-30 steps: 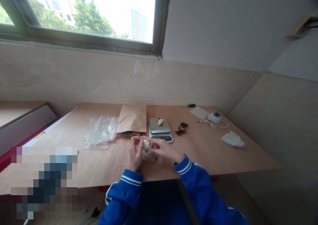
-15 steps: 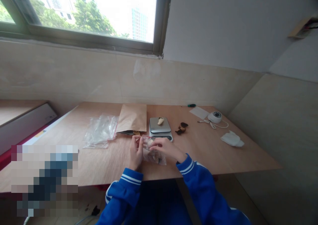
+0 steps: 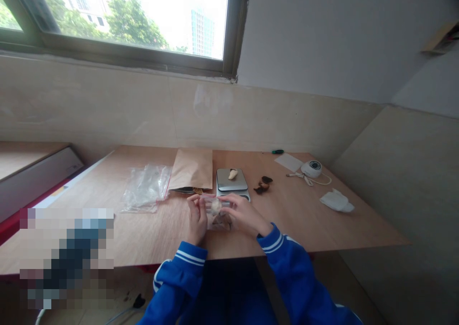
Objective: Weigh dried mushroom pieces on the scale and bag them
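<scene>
Both hands are at a small clear zip bag (image 3: 221,223) near the table's front edge. My left hand (image 3: 197,218) pinches the bag's upper left edge. My right hand (image 3: 244,213) grips its upper right edge. A pale whitish piece (image 3: 216,207) shows near the bag's mouth, and darker pieces lie lower down in it. Just beyond the hands stands a kitchen scale (image 3: 225,184) with a pale, dark-edged piece (image 3: 233,174) on its plate; the bag and right hand partly cover its display. To the scale's left lies a brown paper bag (image 3: 193,169), dried pieces showing at its opening.
Several clear plastic bags (image 3: 145,188) lie flat at the left. Dark brown dried pieces (image 3: 263,185) lie right of the scale. Farther right are a white round device (image 3: 311,168) with a cable, a paper sheet (image 3: 289,162), crumpled white tissue (image 3: 336,200) and a green-handled tool (image 3: 278,151).
My right hand has moved slightly up and its fingers now hold the bag's right edge. The bag's top is drawn wider between the hands, and the pale piece shows more clearly.
</scene>
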Action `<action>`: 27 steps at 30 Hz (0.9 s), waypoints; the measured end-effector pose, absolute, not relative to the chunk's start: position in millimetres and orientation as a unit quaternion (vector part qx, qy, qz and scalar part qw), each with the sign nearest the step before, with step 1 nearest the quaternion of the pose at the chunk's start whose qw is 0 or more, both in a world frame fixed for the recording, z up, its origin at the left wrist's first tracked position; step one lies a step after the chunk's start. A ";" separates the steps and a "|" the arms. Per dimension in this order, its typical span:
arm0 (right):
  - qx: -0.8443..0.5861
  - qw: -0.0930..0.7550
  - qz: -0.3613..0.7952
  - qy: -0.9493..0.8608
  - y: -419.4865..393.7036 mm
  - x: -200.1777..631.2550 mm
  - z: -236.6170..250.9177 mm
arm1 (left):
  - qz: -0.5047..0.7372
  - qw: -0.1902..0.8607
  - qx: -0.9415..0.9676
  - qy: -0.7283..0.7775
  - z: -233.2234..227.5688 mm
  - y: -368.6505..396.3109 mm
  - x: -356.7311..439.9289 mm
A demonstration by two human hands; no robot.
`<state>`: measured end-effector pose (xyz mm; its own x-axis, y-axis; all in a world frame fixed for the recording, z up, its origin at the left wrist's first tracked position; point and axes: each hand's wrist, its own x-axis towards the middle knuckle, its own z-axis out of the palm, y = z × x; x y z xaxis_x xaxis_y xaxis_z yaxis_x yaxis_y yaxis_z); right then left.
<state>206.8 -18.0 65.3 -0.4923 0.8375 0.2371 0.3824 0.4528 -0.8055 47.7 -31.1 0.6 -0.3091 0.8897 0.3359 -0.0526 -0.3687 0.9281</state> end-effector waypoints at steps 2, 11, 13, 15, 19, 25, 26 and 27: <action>-0.367 0.324 0.390 -0.780 -20.3 204.5 65.9 | 0.677 0.317 0.469 0.471 -0.7 -30.2 47.1; -0.327 0.254 0.443 -0.795 -20.8 201.2 70.8 | 0.685 0.320 0.449 0.477 2.4 -32.9 47.6; -0.327 0.221 0.452 -0.800 -17.9 205.9 77.5 | 0.685 0.332 0.448 0.470 2.8 -32.8 47.6; -0.337 0.231 0.456 -0.790 -9.6 212.6 83.9 | 0.688 0.339 0.440 0.467 2.3 -32.1 47.4; -0.411 0.415 0.354 -0.730 33.6 226.8 82.2 | 0.696 0.360 0.440 0.439 1.4 -30.6 47.1; -0.628 0.283 0.119 -0.715 107.8 232.1 44.5 | 0.691 0.357 0.458 0.430 2.6 -31.9 45.7; -0.642 0.252 0.107 -0.716 112.6 231.1 39.1 | 0.687 0.353 0.463 0.435 3.0 -32.2 45.3; -0.648 0.235 0.100 -0.717 115.1 230.1 34.8 | 0.682 0.348 0.470 0.440 3.6 -32.5 44.9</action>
